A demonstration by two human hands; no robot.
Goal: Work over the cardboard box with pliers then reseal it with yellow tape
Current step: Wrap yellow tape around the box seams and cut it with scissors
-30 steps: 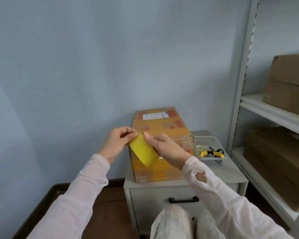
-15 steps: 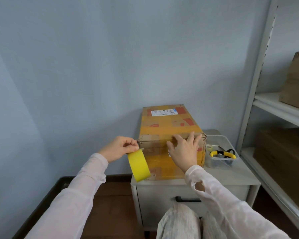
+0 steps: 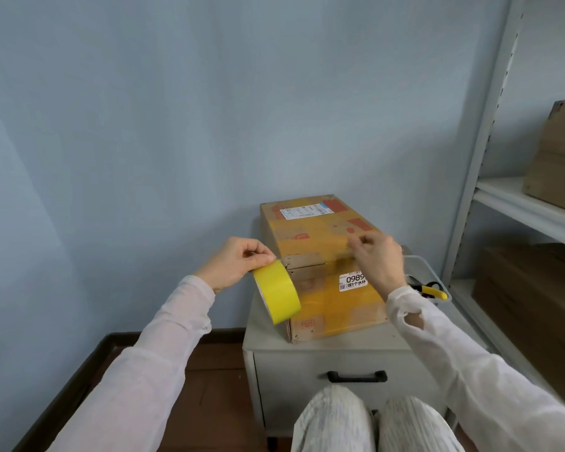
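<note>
A long cardboard box [image 3: 313, 233], patched with yellow-orange tape and white labels, lies on a small grey cabinet [image 3: 265, 334]. My left hand [image 3: 235, 262] grips a roll of yellow tape [image 3: 278, 295] at the left corner of the box's near top edge. My right hand [image 3: 379, 259] hovers over the right part of that edge. Its fingers are curled and blurred, and I see nothing between them. No yellow strip runs from the roll to that hand. Yellow-handled pliers [image 3: 429, 290] lie in a clear tray [image 3: 421, 262] to the right of the box, partly behind my right wrist.
The cabinet has a drawer with a black handle [image 3: 356, 376]. A grey metal shelf rack [image 3: 529, 207] stands at the right with brown cartons on its upper [image 3: 558, 164] and lower [image 3: 535, 301] shelves. A blue wall is behind, and my knees are below.
My right hand let go of the tape, pressed flat on the box's front face, then rose to the top edge with its fingers curled. My left hand kept the roll at the left corner.
</note>
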